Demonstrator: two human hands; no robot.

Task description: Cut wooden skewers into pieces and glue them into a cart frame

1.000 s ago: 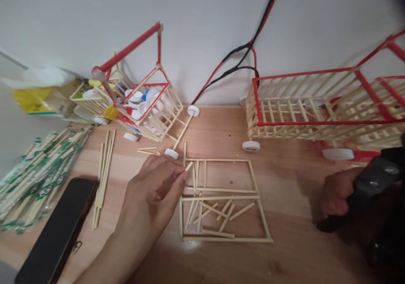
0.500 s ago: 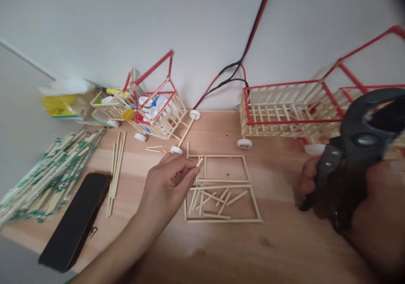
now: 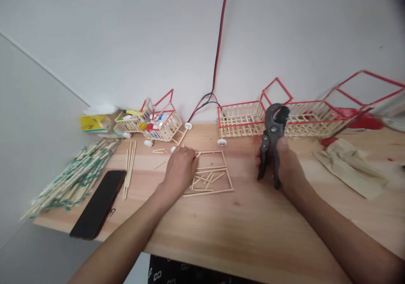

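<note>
My left hand (image 3: 181,166) is closed at the left side of a stick frame, its fingertips largely hidden behind the knuckles. The end of a short wooden stick (image 3: 198,154) shows beside those fingers. Two rectangular frames of thin sticks (image 3: 226,159) lie flat, one behind the other. Several short cut stick pieces (image 3: 217,177) are scattered inside the nearer one. To the right, my right hand (image 3: 286,166) grips a black pipe cutter (image 3: 272,138) by its handles, raised above the table with its curved jaw upward.
Behind stand a small stick cart (image 3: 163,128) filled with bottle caps and longer red-trimmed carts (image 3: 242,117). At left lie wrapped chopsticks (image 3: 76,170), loose sticks (image 3: 130,168) and a phone (image 3: 99,204). A cloth glove (image 3: 351,168) rests at right.
The view has pulled back and swung right, showing more table. My left hand has turned, hiding most of the short stick. The pipe cutter now appears farther from the camera, still in my right hand.
</note>
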